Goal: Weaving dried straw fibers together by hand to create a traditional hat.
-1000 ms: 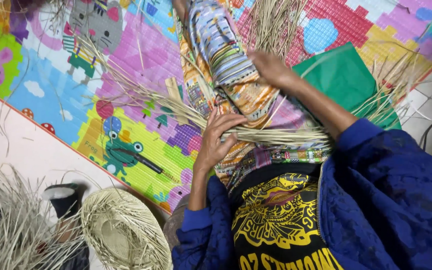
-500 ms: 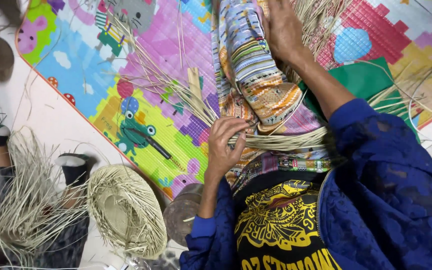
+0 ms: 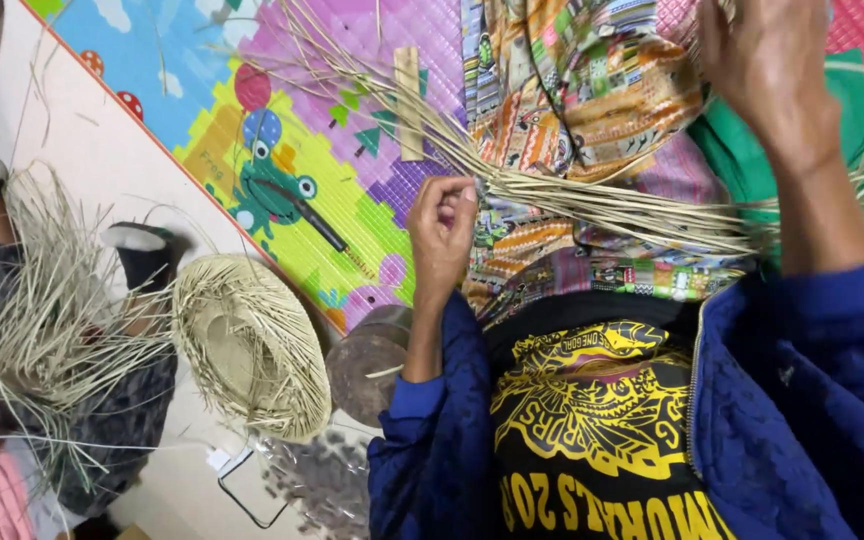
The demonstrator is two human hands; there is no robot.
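— While the left hand (image 3: 442,225) curls its fingers shut around the near ends of a bundle of straw strips (image 3: 602,205), where's the other one?

— Up top: the right hand (image 3: 767,65) is raised over the lap, fingers bent; whether it grips any strips, I cannot tell. The bundle lies across the patterned cloth (image 3: 572,90) on the person's lap, fanning out toward the colourful play mat (image 3: 282,120).

— How many finished pieces nearby?

— One round woven straw piece (image 3: 252,345) on the floor, just left of the left arm, with one dark round block (image 3: 367,360) beside it. Farther left, one loose heap of straw (image 3: 47,310). One flat wooden stick (image 3: 409,100) rests on the mat.

— And that green thing?

— One green sheet (image 3: 742,160) under the right forearm.
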